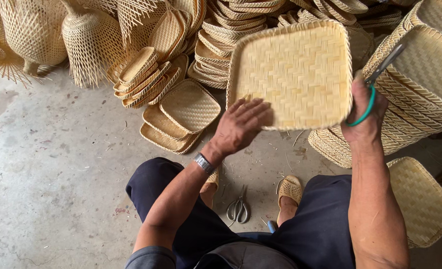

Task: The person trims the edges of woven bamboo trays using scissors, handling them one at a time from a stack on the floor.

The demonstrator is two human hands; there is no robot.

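Observation:
A square woven bamboo tray (295, 69) is held up in front of me, its bottom facing me. My left hand (241, 124) lies flat against its lower left corner, fingers spread on the weave. My right hand (363, 112) grips the tray's right edge and also holds scissors (380, 79) with green handles, blades pointing up and right. A second pair of metal scissors (238, 206) lies on the concrete floor between my feet.
Stacks of woven trays (178, 112) lie on the floor to the left, with taller piles (425, 84) at the right and back. Woven lampshade-like baskets (89, 40) stand at top left. Another tray (420, 199) rests by my right knee. Bare concrete (46, 164) spreads left.

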